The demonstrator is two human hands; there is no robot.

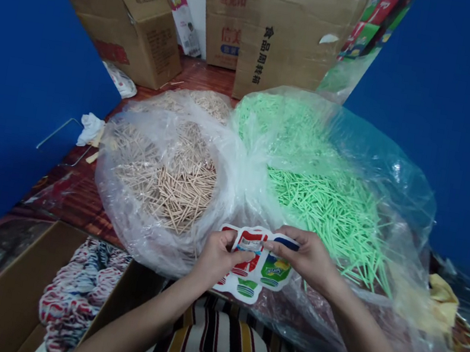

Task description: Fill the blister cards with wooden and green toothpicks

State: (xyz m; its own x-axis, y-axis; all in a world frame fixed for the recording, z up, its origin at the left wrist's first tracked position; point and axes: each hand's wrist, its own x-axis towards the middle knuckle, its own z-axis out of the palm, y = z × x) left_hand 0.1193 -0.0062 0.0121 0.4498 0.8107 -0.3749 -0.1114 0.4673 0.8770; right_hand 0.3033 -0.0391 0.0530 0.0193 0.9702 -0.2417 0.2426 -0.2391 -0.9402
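Both my hands hold a flat packet (247,288) printed with soda bottles, in red, green and blue with white borders, low in the middle of the head view. My left hand (220,256) pinches its left side, thumb lying across the front. On the upper right, my right hand (306,255) grips it between thumb and fingers. Just beyond my left hand lies a clear plastic bag of tan sticks (185,191). Another clear bag, full of bright green sticks (328,212), spreads out beyond my right hand. What lies behind the packet is hidden.
Cardboard boxes (298,36) stand along the back, with another brown box (122,13) at back left. An open carton (3,293) at lower left holds stacked printed packets (77,294). Blue panels (456,117) flank both sides. A yellowish scrap (442,301) lies at right.
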